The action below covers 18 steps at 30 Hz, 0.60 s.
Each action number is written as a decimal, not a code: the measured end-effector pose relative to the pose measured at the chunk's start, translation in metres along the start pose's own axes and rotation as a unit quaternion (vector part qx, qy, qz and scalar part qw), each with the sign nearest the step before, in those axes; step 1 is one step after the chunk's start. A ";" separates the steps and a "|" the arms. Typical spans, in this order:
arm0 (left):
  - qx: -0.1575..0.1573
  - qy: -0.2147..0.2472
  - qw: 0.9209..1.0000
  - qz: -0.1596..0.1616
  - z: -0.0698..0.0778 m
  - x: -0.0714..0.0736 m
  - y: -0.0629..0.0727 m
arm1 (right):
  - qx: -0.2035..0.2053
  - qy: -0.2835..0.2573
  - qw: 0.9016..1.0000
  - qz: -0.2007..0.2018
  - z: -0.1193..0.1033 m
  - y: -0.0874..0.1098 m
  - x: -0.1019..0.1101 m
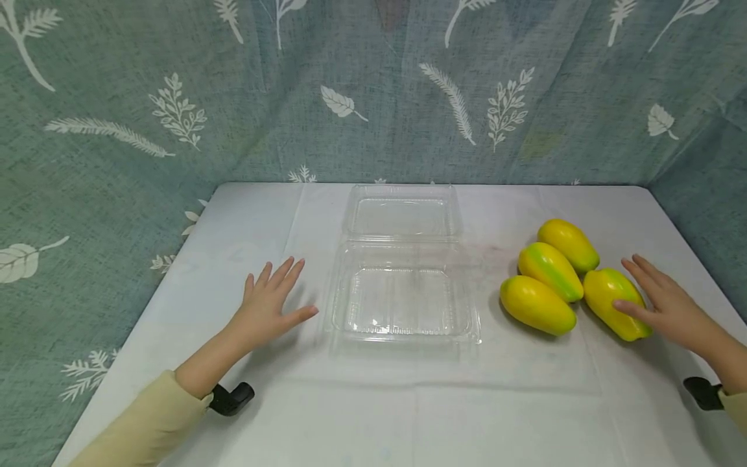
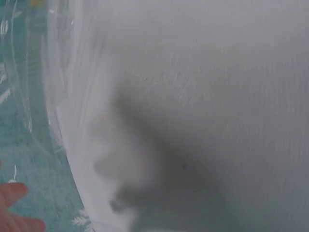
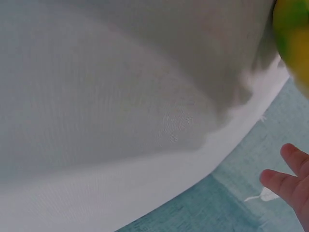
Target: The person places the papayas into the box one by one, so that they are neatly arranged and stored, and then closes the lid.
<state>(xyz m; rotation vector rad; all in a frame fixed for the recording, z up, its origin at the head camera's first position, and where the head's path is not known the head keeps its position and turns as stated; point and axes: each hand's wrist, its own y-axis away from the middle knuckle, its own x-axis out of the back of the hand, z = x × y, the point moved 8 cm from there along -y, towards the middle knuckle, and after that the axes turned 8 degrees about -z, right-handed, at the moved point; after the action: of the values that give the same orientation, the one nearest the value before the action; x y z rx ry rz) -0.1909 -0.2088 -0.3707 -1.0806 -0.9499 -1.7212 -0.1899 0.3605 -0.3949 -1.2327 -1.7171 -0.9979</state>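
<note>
On a surface (image 1: 373,415) spread with white cloth, a clear plastic container (image 1: 403,338) lies near the middle, its lid (image 1: 403,220) folded back flat, away from the person, so that the base faces up with nothing over it or inside it. To the right of the container, apart from it, four yellow-green mangoes (image 1: 550,271) lie on their sides in a close cluster, three side by side and the rightmost mango (image 1: 613,303) set snugly against them; bunched this way, their rounded bodies probably help keep one another from rolling. The person's hands are at opposite sides of this layout, which seems arranged so that both container and fruit are within easy reach. The left hand (image 1: 265,310) is to the left of the container, fingers straight and spread, holding nothing. The right hand (image 1: 671,311) is beside the rightmost mango, its fingers extended and parted from the thumb, which lies across the fruit as seen from above; it grips nothing, though whether the thumb touches the skin cannot be told. Behind everything hangs a blue-green curtain (image 1: 373,58) printed with white leaves and sprigs
</note>
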 end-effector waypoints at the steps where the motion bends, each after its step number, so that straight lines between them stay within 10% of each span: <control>1: -0.011 0.007 1.000 0.008 0.004 0.000 0.000 | 0.005 0.001 1.000 0.002 -0.001 0.001 0.000; 18: -0.082 0.082 0.993 0.026 0.038 -0.024 0.006 | 0.002 -0.022 0.999 0.024 -0.010 0.007 -0.005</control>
<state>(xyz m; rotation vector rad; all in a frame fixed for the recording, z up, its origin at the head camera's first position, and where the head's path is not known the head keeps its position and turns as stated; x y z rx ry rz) -0.1690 -0.1702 -0.3791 -1.0407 -0.6818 -1.8384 -0.1802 0.3514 -0.3944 -1.2971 -1.7143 -0.9442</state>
